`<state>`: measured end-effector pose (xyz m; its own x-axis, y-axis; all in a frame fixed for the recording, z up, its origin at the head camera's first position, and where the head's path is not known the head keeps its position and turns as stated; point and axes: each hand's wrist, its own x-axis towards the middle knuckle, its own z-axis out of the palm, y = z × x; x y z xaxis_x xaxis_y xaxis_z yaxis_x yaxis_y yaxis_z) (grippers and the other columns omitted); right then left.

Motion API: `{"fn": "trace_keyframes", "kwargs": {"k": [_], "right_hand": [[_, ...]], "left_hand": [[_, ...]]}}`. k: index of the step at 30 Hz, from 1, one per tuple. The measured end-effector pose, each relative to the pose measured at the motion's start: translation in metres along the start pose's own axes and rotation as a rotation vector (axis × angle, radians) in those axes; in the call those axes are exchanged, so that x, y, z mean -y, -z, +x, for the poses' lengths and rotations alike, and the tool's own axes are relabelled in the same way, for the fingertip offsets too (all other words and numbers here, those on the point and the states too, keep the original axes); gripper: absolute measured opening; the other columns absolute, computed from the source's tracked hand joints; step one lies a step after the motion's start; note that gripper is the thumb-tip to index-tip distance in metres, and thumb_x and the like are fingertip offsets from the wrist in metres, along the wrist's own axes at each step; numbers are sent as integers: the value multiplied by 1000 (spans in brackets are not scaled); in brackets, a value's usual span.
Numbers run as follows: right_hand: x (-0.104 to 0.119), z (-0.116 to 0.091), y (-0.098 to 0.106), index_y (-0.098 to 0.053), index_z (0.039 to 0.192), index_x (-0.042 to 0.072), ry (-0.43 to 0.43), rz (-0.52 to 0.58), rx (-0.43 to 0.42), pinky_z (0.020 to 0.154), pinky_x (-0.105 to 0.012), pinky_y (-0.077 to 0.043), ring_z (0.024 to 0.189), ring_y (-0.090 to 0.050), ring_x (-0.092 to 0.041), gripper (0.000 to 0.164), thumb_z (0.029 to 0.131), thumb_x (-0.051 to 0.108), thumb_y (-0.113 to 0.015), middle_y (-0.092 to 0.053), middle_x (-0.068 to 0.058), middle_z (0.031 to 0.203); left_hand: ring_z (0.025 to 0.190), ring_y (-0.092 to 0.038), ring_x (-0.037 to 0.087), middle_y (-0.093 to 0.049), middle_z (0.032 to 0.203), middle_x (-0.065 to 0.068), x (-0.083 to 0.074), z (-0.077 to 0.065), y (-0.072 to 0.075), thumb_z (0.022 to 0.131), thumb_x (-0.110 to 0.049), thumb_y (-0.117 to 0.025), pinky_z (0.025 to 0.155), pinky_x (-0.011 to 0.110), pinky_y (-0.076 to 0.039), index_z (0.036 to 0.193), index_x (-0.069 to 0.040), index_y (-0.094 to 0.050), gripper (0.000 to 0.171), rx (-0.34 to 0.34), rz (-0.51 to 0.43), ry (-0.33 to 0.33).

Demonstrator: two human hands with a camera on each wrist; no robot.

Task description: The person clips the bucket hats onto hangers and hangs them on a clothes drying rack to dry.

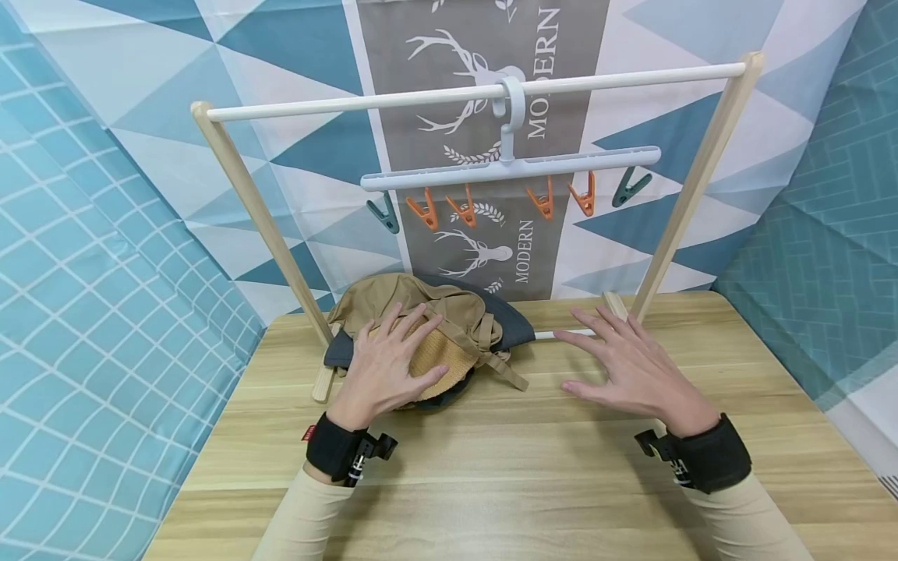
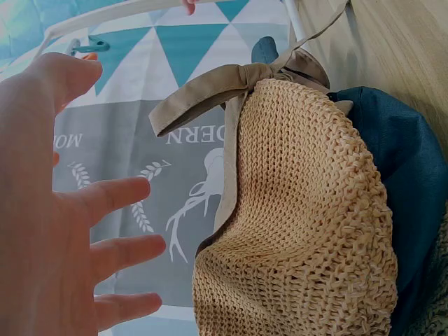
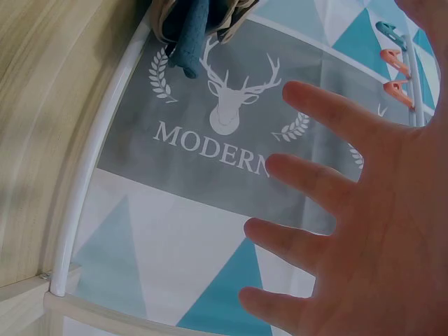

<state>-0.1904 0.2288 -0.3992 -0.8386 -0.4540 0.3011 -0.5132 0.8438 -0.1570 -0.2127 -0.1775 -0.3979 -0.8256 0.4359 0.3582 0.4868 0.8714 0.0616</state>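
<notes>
With fingers spread, my left hand [image 1: 389, 358] hovers over a pile of hats at the left of the table. In the left wrist view the hand stands apart from the pile. A woven straw hat [image 2: 301, 210] lies in front there, with a tan fabric hat [image 1: 379, 300] that has ties and a dark blue hat [image 1: 512, 315] behind it. How many hats are stacked is partly hidden. My right hand [image 1: 631, 370], its fingers also spread, hangs above the table at the right and holds nothing; the right wrist view shows only the backdrop beyond its fingertips.
A wooden rack with a white bar [image 1: 421, 98] stands across the table [image 1: 491, 483]. From it hangs a pale blue hanger [image 1: 512, 167] with orange clips [image 1: 463, 206] and dark green clips [image 1: 630, 187]. A low white rod [image 1: 564, 333] joins the rack's feet. Patterned cloth [image 1: 295, 187] covers the back.
</notes>
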Motion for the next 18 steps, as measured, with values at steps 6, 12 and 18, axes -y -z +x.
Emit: {"fn": "trace_keyframes", "kwargs": {"k": [6, 12, 18], "right_hand": [[0, 0, 1, -65, 160, 31, -2, -3, 3, 127, -86, -28, 167, -40, -52, 76, 93, 62, -81, -52, -14, 176], [0, 0, 1, -65, 160, 31, -1, -4, -1, 127, -87, -28, 167, -39, -52, 75, 93, 62, -81, -52, -14, 176], [0, 0, 2, -66, 159, 31, 3, -6, -5, 126, -88, -29, 166, -40, -53, 75, 93, 64, -79, -53, -15, 175]], "left_hand": [[167, -44, 46, -52, 177, 8, 0, 0, 1, 97, -71, -66, 121, 81, -41, 169, -32, -54, 83, -5, -6, -4], [167, -44, 46, -52, 177, 8, 0, 0, 1, 96, -70, -68, 120, 82, -41, 169, -32, -54, 83, -12, 0, -12], [167, -44, 46, -52, 177, 8, 0, 0, 1, 96, -71, -67, 121, 81, -42, 170, -33, -53, 84, -10, 6, -10]]}}
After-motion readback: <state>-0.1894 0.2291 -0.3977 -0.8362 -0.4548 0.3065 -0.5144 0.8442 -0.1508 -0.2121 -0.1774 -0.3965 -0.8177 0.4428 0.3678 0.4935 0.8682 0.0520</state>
